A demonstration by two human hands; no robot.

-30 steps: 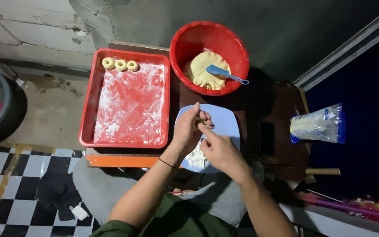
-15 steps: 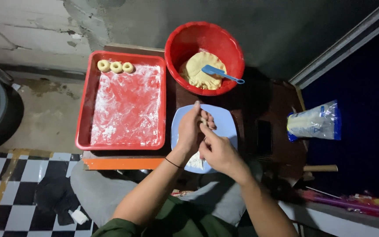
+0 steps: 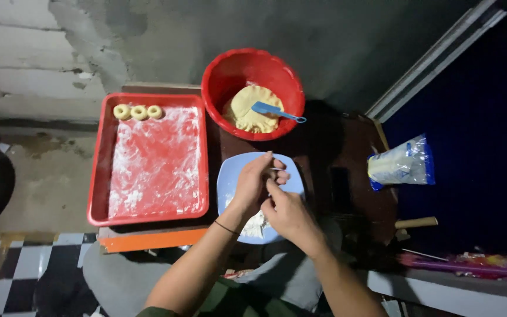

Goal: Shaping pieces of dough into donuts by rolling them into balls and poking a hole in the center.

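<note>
My left hand [image 3: 254, 186] and my right hand [image 3: 287, 212] meet over a floured light-blue plate [image 3: 230, 176]. Both are closed around a small piece of dough that is mostly hidden between the fingers. A red bowl [image 3: 252, 92] behind the plate holds a lump of yellow dough [image 3: 249, 108] with a blue spatula [image 3: 277, 111] stuck in it. To the left lies a floured red tray [image 3: 150, 157] with three dough rings [image 3: 138, 111] in a row at its far edge.
A clear bag of flour [image 3: 402, 163] lies on the dark table at the right, with a wooden handle [image 3: 416, 222] nearer me. A grey concrete wall stands behind. Checkered floor tiles [image 3: 7, 264] show at the lower left.
The hands have stayed together over the blue plate, fingers shifting slightly around the dough. The view has moved a little.
</note>
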